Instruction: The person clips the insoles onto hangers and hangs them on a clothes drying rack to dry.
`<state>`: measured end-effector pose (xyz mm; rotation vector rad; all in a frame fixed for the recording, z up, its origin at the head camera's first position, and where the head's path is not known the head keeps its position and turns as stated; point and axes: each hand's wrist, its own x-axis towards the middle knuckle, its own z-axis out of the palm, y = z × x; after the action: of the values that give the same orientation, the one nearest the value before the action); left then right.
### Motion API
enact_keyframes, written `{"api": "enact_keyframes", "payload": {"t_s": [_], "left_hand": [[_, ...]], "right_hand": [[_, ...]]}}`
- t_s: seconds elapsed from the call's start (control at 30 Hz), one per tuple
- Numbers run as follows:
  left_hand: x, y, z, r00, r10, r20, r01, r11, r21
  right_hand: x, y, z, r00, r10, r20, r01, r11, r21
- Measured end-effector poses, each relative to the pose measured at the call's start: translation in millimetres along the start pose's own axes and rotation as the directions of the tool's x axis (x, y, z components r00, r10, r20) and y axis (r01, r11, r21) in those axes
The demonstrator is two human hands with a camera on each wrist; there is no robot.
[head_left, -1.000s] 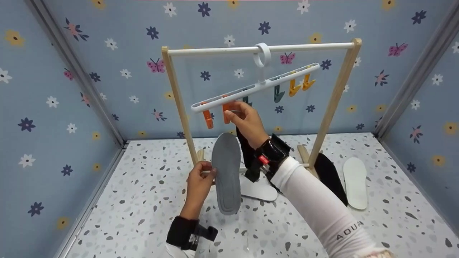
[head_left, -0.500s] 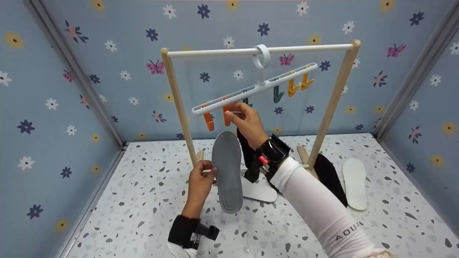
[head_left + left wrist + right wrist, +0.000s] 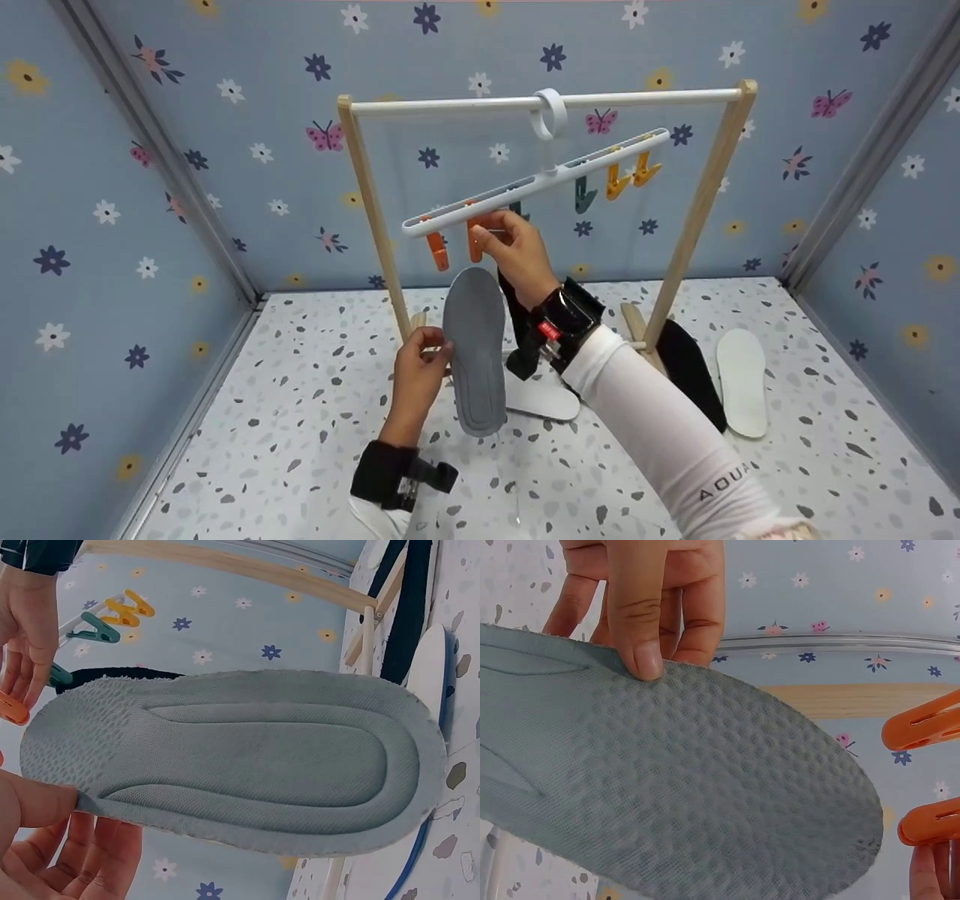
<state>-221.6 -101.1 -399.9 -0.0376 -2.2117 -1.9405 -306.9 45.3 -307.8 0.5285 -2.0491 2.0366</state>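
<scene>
Upright in front of the rack, a grey insole is pinched at its left edge by my left hand, thumb on its face and fingers behind. Its rounded top end lies just below two orange clips. My right hand grips the inner orange clip, which hangs from a tilted white hanger. The outer orange clip hangs free to its left. In the right wrist view, the insole's dimpled end is apart from both clips.
The hanger hooks over a wooden rack's white bar. Green clips and yellow clips hang along its right side. On the speckled surface lie white insoles and a black insole; another black piece is partly hidden behind my right hand.
My left hand has raised the grey insole slightly, bringing its top end closer to the orange clips. The right hand keeps its grip on the inner clip.
</scene>
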Motion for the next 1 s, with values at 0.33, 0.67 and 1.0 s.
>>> {"api": "enact_keyframes", "payload": {"t_s": [0.33,0.67,1.0], "left_hand": [[2.5,1.0,0.0,1.0,0.006,-0.014,-0.006,1.0,-0.011],[2.1,4.8,2.2,1.0,0.003,-0.022,-0.003,1.0,-0.016],[3.2,9.8,5.8,1.0,0.017,-0.023,-0.018,1.0,-0.011]], "right_hand": [[-0.1,-0.7,-0.3,1.0,0.003,-0.013,-0.003,1.0,0.008],[0.1,-0.4,0.0,1.0,0.005,-0.013,-0.005,1.0,0.008],[-0.9,-2.8,-1.4,1.0,0.003,-0.025,-0.002,1.0,0.014]]}}
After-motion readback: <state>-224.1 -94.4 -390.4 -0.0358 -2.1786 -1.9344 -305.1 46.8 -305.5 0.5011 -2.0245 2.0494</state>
